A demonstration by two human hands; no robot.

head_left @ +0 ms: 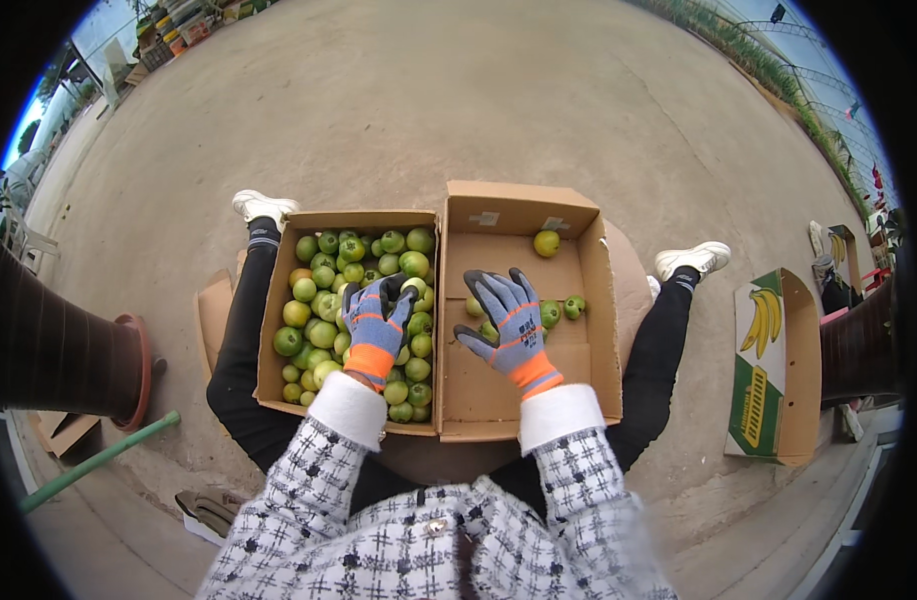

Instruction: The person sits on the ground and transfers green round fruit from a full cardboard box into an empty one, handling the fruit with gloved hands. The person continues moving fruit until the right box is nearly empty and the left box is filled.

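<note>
Green tomatoes (pixel 297 314) fill the left cardboard box (pixel 270 380); some are yellowish. My left hand (pixel 377 318), in a grey-blue glove with black fingertips and an orange cuff, reaches into this box with fingers curled down over the tomatoes. Whatever lies under its fingers is hidden. Beside it stands a second cardboard box (pixel 579 372) with only several tomatoes inside, one yellow-green tomato (pixel 547 243) near its far wall. Over this right box is my right hand (pixel 511 322), gloved alike, fingers spread. Green tomatoes (pixel 550 314) show next to and partly beneath it.
My legs (pixel 249 330) flank the boxes. A printed banana carton (pixel 801 370) stands at the right. On the left are a large dark pot (pixel 74 340) with a reddish rim and a green pole (pixel 99 463). Concrete floor (pixel 409 100) stretches ahead.
</note>
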